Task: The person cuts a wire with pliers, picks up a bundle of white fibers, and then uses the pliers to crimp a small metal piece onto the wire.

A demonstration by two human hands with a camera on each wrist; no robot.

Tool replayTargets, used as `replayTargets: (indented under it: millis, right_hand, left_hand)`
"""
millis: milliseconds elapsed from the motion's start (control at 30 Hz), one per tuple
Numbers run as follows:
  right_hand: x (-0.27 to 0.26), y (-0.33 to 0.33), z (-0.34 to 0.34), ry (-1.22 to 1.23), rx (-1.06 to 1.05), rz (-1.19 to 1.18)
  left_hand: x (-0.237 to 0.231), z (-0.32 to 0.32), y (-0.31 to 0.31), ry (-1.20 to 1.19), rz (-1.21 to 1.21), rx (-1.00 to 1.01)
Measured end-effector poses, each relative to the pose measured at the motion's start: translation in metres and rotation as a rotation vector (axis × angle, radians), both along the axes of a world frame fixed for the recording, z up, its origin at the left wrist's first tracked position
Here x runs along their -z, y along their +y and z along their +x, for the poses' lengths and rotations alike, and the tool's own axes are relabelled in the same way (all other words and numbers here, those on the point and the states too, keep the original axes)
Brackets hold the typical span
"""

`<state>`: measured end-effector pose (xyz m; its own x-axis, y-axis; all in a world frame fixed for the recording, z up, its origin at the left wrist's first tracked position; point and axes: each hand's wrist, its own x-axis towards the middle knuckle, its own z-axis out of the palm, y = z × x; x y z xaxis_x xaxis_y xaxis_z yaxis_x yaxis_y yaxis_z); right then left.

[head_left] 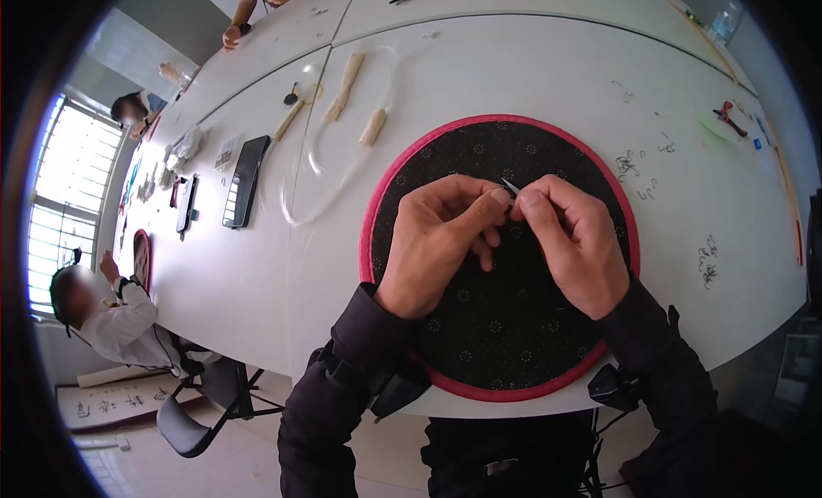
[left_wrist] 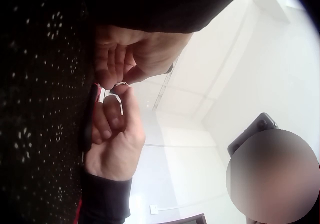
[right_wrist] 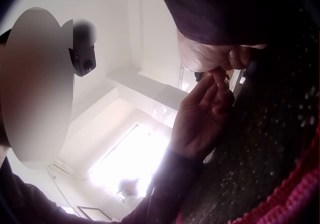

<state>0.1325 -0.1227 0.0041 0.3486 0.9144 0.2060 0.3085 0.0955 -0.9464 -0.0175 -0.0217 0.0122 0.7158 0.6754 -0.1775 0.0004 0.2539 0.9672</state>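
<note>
Both hands meet over the round black mat (head_left: 479,327), which has a red rim and small flower marks. My left hand (head_left: 441,245) pinches between thumb and forefinger a small piece mostly hidden by the fingertips. Facing it, my right hand (head_left: 578,241) has thumb and forefinger pressed together at a slim pointed silver tip (head_left: 510,187), which sticks out toward the left fingertips. In the left wrist view a thin pale strand (left_wrist: 121,107) shows by the right fingers, and a black and red handle (left_wrist: 88,126) lies low beside that hand. I cannot tell whether tip and handle are one tool.
Dark wire loops (head_left: 707,262) and red-handled pliers (head_left: 729,119) lie to the right. On the left are a black phone (head_left: 246,181), clear tubing (head_left: 330,208) with beige pieces (head_left: 345,87), and another dark device (head_left: 187,205). Other people (head_left: 111,314) sit around the white table (head_left: 334,301).
</note>
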Motion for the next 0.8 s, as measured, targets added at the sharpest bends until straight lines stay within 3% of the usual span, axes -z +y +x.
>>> replayTargets:
  millis: [467,800]
  right_hand:
    - [-0.0009,-0.0003,-0.0044,0.074,0.010,-0.007]
    - [-0.0052,-0.0005,-0.0013,-0.003,-0.049,-0.110]
  left_hand:
    - [-0.0006,-0.0002,-0.0011,0.023,0.010,-0.011]
    - [0.0003,-0.0005,0.0002,0.011,0.029,0.037]
